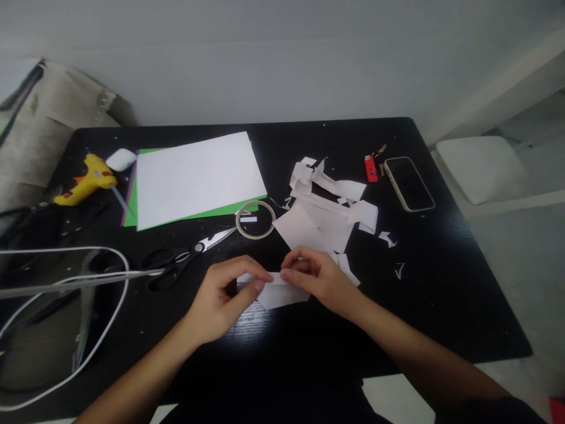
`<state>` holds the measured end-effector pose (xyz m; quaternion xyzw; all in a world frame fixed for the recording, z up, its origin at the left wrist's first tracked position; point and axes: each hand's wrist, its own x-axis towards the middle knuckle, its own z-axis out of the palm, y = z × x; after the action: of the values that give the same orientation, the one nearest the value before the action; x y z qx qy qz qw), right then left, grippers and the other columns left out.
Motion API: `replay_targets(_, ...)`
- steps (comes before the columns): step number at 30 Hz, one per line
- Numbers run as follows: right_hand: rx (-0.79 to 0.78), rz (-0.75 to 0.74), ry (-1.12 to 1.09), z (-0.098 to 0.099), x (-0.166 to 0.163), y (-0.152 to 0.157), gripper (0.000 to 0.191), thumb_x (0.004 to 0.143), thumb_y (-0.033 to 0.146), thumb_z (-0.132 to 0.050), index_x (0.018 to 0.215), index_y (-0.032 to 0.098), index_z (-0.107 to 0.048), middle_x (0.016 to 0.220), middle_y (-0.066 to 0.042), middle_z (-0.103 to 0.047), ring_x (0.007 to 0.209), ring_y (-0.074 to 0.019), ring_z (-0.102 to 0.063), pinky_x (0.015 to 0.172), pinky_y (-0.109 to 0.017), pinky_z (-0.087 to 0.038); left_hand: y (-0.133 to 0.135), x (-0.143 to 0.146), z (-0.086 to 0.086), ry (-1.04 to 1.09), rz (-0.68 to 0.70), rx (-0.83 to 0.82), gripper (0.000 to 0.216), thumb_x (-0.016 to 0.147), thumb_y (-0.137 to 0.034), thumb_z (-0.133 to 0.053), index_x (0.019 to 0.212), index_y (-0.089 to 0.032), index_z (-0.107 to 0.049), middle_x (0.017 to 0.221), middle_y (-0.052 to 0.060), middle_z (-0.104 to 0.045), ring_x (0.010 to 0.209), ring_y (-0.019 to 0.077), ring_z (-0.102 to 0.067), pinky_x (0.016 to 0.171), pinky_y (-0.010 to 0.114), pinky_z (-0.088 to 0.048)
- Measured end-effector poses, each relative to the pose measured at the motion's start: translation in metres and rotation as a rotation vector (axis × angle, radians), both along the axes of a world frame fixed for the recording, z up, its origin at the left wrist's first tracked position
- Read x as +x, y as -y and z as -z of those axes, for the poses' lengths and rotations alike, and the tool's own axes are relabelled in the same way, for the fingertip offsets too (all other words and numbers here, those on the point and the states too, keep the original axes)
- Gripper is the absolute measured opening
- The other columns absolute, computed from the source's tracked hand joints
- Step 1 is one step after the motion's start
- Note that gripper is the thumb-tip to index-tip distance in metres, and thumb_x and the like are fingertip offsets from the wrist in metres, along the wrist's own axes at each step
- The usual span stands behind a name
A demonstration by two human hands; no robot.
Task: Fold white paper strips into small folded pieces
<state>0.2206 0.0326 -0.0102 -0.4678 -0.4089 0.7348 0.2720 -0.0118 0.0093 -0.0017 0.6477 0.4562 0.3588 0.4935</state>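
Six o'clock on the surface (pixel 441 318): my left hand (pixel 223 294) and right hand (pixel 324 280) both pinch creased paper (pixel 283 298). Folding looks unfinished. From it: cut scraps (pixel 300 227), one o'clock; white sheet (pixel 198 182), eleven, seemingly uncut.

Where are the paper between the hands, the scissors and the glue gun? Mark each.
Paper (pixel 281 294), head view: lower middle of its sheet.
Scissors (pixel 199 247), head view: the pivot.
Glue gun (pixel 92 177), head view: the yellow body.

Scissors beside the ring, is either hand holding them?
No, the left hand and right hand hold white paper; the scissors lie on the table.
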Motion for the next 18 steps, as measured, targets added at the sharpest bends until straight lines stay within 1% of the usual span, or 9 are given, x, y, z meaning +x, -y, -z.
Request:
replay_targets(2, 0.026, -0.083, 0.066, -0.001, -0.002, 0.000, 0.021, 0.081, 0.037, -0.085, 0.094, 0.021, -0.080, 0.077, 0.000, -0.076, 0.071, -0.0142, -0.063, 0.067, -0.027, -0.043, 0.000, 0.000, 0.001, -0.033, 0.028, 0.041, 0.015, 0.097, -0.017, -0.065, 0.096, -0.021, -0.079, 0.088, 0.003, -0.077, 0.079, 0.0151, -0.072, 0.068, 0.023, -0.054)
replay_targets(5, 0.072, -0.136, 0.112, -0.001, -0.002, 0.000, 0.020, 0.086, 0.040, -0.081, 0.089, 0.020, -0.082, 0.079, -0.001, -0.077, 0.073, -0.0152, -0.064, 0.068, -0.028, -0.044, 0.000, 0.001, 0.003, -0.083, -0.003, 0.040, 0.013, 0.098, -0.019, -0.066, 0.101, -0.022, -0.078, 0.090, 0.002, -0.078, 0.073, 0.0131, -0.070, 0.064, 0.022, -0.051)
replay_targets(7, 0.089, -0.125, 0.129, -0.001, -0.002, 0.001, 0.019, 0.086, 0.039, -0.080, 0.087, 0.021, -0.082, 0.077, -0.001, -0.076, 0.072, -0.0151, -0.064, 0.068, -0.028, -0.045, 0.000, 0.003, 0.004, -0.110, -0.049, 0.024, 0.011, 0.097, -0.022, -0.068, 0.103, -0.023, -0.078, 0.091, 0.002, -0.079, 0.069, 0.0122, -0.069, 0.059, 0.021, -0.049)
replay_targets(9, 0.103, -0.112, 0.135, -0.001, -0.002, 0.001, 0.018, 0.087, 0.038, -0.080, 0.086, 0.020, -0.082, 0.077, -0.001, -0.076, 0.071, -0.0146, -0.064, 0.068, -0.028, -0.045, 0.000, 0.004, 0.005, -0.126, -0.082, 0.004, 0.009, 0.095, -0.026, -0.072, 0.100, -0.023, -0.078, 0.090, 0.001, -0.079, 0.071, 0.0127, -0.070, 0.058, 0.020, -0.049)
replay_targets(11, 0.107, -0.104, 0.127, -0.002, -0.003, 0.002, 0.017, 0.087, 0.037, -0.080, 0.086, 0.020, -0.083, 0.076, 0.000, -0.076, 0.070, -0.0139, -0.063, 0.067, -0.028, -0.046, 0.001, 0.005, 0.004, -0.124, -0.100, -0.014, 0.007, 0.094, -0.027, -0.074, 0.097, -0.023, -0.078, 0.089, 0.001, -0.079, 0.075, 0.0139, -0.072, 0.061, 0.020, -0.052)
replay_targets(13, 0.107, -0.094, 0.121, -0.003, -0.003, 0.002, 0.017, 0.087, 0.037, -0.080, 0.086, 0.020, -0.083, 0.076, -0.001, -0.076, 0.070, -0.0137, -0.064, 0.067, -0.027, -0.047, 0.000, 0.003, 0.003, -0.102, -0.124, -0.022, 0.006, 0.093, -0.026, -0.074, 0.095, -0.023, -0.078, 0.089, 0.001, -0.079, 0.080, 0.0145, -0.073, 0.068, 0.022, -0.055)
replay_targets(15, 0.099, -0.064, 0.112, -0.004, -0.002, 0.001, 0.018, 0.085, 0.038, -0.082, 0.085, 0.020, -0.083, 0.076, -0.001, -0.076, 0.070, -0.0133, -0.064, 0.067, -0.027, -0.048, -0.003, -0.002, 0.002, -0.074, -0.175, -0.018, 0.004, 0.092, -0.024, -0.074, 0.092, -0.023, -0.078, 0.088, 0.000, -0.078, 0.081, 0.0146, -0.072, 0.072, 0.023, -0.056)
replay_targets(18, 0.024, 0.037, 0.033, -0.003, 0.000, -0.001, 0.024, 0.082, 0.043, -0.085, 0.082, 0.019, -0.081, 0.074, 0.000, -0.074, 0.066, -0.0128, -0.065, 0.065, -0.027, -0.053, -0.008, -0.009, 0.000, -0.056, -0.301, -0.005, 0.003, 0.090, -0.024, -0.076, 0.087, -0.022, -0.077, 0.084, -0.001, -0.077, 0.077, 0.0142, -0.070, 0.068, 0.023, -0.054)
